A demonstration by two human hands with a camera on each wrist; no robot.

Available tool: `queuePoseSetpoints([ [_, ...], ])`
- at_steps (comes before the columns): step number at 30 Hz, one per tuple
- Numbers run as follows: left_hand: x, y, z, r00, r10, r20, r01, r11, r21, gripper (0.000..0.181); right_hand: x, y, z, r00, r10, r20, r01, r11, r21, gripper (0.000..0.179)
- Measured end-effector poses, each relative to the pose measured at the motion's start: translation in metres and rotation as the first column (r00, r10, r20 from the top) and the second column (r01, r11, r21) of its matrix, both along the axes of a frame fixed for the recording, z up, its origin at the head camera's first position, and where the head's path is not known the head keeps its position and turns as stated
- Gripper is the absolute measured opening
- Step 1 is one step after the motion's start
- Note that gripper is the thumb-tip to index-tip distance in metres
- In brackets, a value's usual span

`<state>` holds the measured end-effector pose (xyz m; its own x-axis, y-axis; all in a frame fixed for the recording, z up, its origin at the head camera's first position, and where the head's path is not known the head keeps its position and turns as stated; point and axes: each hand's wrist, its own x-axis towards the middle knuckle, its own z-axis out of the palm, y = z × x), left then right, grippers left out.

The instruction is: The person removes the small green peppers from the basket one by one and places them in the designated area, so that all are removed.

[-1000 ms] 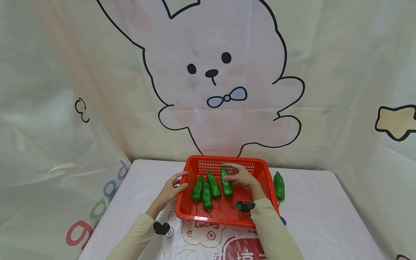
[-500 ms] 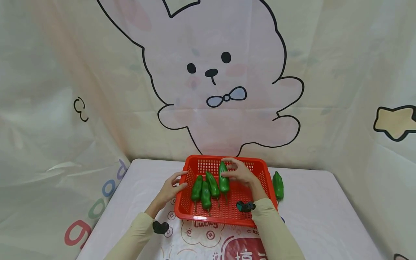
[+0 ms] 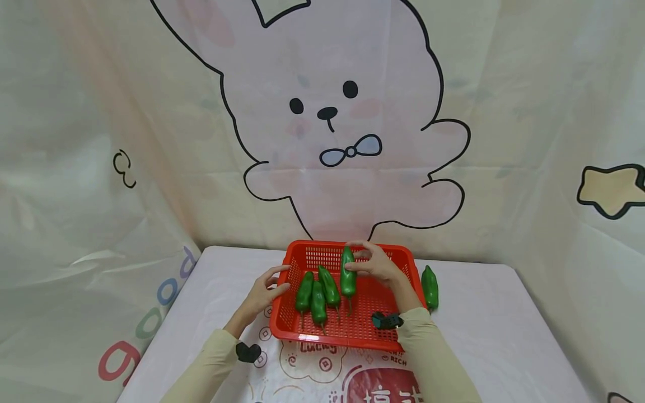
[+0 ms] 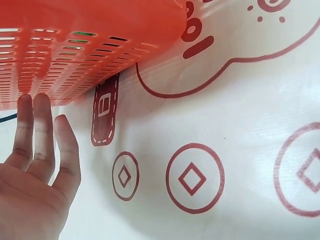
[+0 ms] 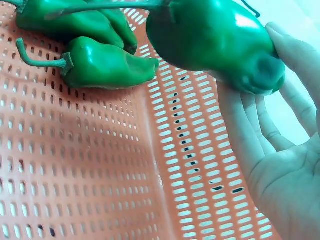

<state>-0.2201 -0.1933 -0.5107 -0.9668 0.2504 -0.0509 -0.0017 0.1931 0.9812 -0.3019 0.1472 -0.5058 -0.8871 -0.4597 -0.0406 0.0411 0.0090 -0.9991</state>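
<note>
My right hand (image 3: 379, 265) pinches a long green pepper (image 3: 347, 280) between thumb and fingers over the back of a red plastic basket (image 3: 347, 341). In the right wrist view, this pepper (image 5: 215, 35) is gripped by its blunt end, its stem pointing away from the palm. Several other green peppers (image 3: 318, 305) lie together in the left half of the basket, stems toward the front. At the basket's left rim, my left hand (image 3: 259, 294) keeps its fingers fairly straight. The left wrist view shows those fingers (image 4: 44, 130) right at the outside of the slotted wall (image 4: 75, 55).
One more green pepper (image 3: 430, 288) lies on the white table (image 3: 484, 319), just right of the basket. A printed cloth (image 3: 282, 375) with red designs covers the table's front. Behind stands a curtain (image 3: 322, 184) with a cartoon animal.
My right hand has lifted its pepper slightly and carried it toward the back of the basket. The left hand stays at the left rim, and the other peppers have not moved.
</note>
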Motion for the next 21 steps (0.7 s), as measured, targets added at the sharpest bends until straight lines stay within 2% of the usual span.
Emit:
queuePoseSetpoints([
  [6, 0.000, -0.001, 0.001, 1.000, -0.007, -0.018, 0.007, 1.000, -0.012, 0.054, 0.004, 0.008, 0.008, 1.000, -0.027, -0.011, 0.027, 1.000, -0.002, 0.061],
  [12, 0.001, -0.001, -0.001, 1.000, 0.008, -0.011, -0.008, 1.000, -0.018, 0.054, 0.011, 0.016, 0.013, 0.998, -0.029, -0.048, 0.031, 0.999, 0.042, 0.062],
  [19, -0.012, -0.004, -0.030, 0.999, 0.031, -0.027, -0.032, 0.999, -0.014, 0.053, 0.021, 0.029, 0.020, 0.997, -0.058, -0.048, 0.060, 0.997, 0.051, 0.063],
  [21, -0.015, -0.005, -0.034, 0.999, 0.042, -0.028, -0.042, 0.999, -0.018, 0.052, 0.023, 0.033, 0.022, 0.997, -0.053, -0.057, 0.056, 0.997, 0.057, 0.062],
])
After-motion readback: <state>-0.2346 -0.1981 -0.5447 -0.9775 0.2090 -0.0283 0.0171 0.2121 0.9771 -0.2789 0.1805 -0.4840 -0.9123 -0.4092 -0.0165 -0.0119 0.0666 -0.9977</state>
